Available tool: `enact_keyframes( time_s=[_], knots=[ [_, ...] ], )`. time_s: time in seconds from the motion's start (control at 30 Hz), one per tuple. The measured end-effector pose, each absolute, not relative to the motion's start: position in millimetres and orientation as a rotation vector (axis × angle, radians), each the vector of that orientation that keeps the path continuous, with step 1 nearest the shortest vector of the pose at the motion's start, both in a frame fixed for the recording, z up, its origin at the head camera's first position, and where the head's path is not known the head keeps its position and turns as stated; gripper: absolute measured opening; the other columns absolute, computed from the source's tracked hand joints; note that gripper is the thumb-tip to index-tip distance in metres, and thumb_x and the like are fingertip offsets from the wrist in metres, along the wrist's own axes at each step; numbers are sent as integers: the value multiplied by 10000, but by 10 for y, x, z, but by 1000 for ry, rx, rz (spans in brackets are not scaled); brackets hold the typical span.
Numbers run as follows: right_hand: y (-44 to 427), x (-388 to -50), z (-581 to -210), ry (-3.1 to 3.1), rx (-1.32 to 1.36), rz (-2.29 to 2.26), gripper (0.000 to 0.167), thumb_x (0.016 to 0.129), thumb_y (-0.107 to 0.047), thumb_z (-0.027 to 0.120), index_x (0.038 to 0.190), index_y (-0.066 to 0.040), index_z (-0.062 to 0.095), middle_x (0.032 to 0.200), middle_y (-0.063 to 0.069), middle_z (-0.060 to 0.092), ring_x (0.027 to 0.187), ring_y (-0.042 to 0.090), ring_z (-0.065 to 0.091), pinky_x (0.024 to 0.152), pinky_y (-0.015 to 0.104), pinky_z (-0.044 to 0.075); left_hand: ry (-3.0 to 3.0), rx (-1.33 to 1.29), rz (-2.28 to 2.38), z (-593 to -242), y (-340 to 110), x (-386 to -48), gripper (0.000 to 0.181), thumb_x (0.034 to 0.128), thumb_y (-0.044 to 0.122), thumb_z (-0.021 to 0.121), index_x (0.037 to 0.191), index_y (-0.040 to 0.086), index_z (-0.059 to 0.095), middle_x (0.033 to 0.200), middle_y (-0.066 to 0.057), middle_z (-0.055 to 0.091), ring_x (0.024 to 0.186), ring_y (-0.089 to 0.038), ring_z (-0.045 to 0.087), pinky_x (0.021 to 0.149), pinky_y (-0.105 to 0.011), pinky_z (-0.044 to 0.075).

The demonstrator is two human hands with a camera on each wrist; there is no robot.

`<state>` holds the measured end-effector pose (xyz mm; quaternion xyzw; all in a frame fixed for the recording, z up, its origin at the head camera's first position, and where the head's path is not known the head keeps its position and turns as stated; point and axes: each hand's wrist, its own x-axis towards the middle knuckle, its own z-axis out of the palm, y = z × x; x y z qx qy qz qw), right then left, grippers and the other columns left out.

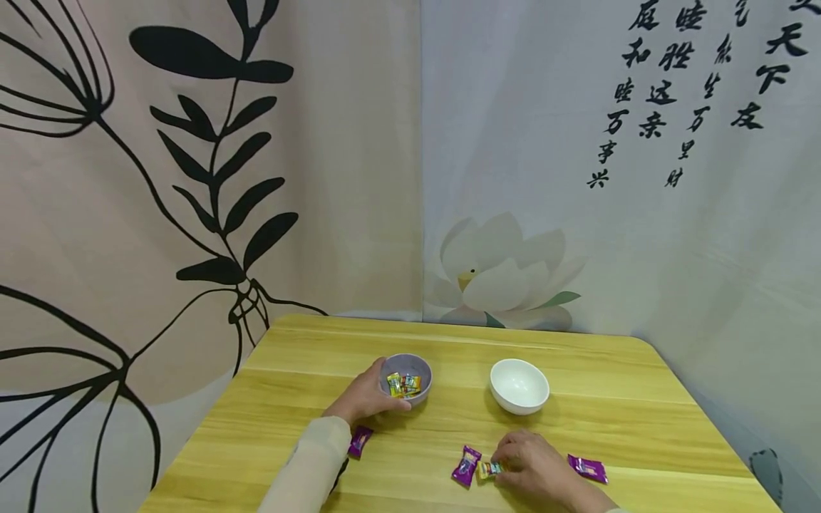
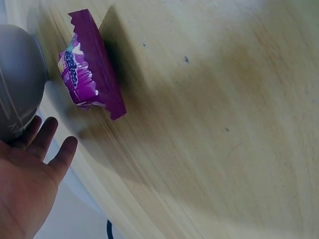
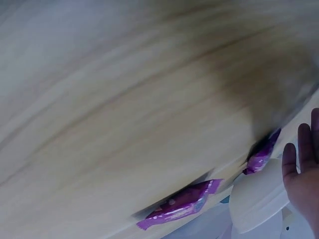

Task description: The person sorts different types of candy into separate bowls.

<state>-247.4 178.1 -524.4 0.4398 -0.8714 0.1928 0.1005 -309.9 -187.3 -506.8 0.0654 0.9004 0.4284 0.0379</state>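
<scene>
Pale sleeve [image 1: 301,474], bowls [image 1: 519,386] on yellow wood-grained table [image 1: 436,434], plant-printed backdrop [image 1: 212,164] behind

A: What stands on the table [image 1: 616,385]?
B: Two bowls, side by side toward the back: the left bowl [image 1: 423,374], with small packets [image 1: 403,385] in it and the left hand [image 1: 368,395] at its left, and the right bowl [image 1: 519,385].
A: And before them?
B: The first candy [image 1: 360,442] lies just right of the left sleeve [image 1: 314,463]. Farther right come the second candy [image 1: 466,466], a loose packet [image 1: 489,470], the right hand [image 1: 535,463] and the third candy [image 1: 586,469].
</scene>
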Motion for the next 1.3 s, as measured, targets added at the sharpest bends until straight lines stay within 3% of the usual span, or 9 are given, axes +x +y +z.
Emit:
enact_keyframes(
  time_s=[0.53, 0.77, 1.0, 1.3],
  knots=[
    [1501, -2525, -5053, -2674, 1110, 855, 185, 850, -297, 789, 1001, -193, 761, 961, -141, 689, 930, 97, 626, 819, 359, 525, 2776, 212, 1308, -5086, -1897, -3115, 1149, 655, 435, 926, 1524, 35, 290, 1402, -186, 510, 1266, -401, 491, 1044, -581, 380],
    [1341, -2571, -5013, -2712, 860, 945, 171, 843, -289, 790, 970, -176, 766, 901, -147, 663, 895, 114, 630, 806, 362, 529, 2764, 239, 1316, -5115, -1904, -3137, 1119, 649, 454, 924, 1505, 60, 320, 1373, -163, 532, 1245, -378, 510, 1036, -573, 391],
    [1141, -2613, -4950, -2699, 614, 988, 151, 813, -245, 820, 942, -182, 773, 887, -114, 680, 879, 154, 642, 783, 378, 521, 2749, 244, 1337, -5112, -1904, -3127, 1143, 649, 461, 922, 1516, 49, 302, 1383, -169, 523, 1250, -391, 504, 1032, -584, 390],
    [928, -2743, -4907, -2711, 516, 1019, 172, 837, -251, 801, 969, -145, 773, 935, -20, 712, 906, 227, 660, 793, 427, 531, 2753, 270, 1351, -5098, -1892, -3115, 1089, 672, 396, 926, 1499, 32, 317, 1369, -181, 530, 1239, -389, 511, 1026, -582, 394]
  ],
)
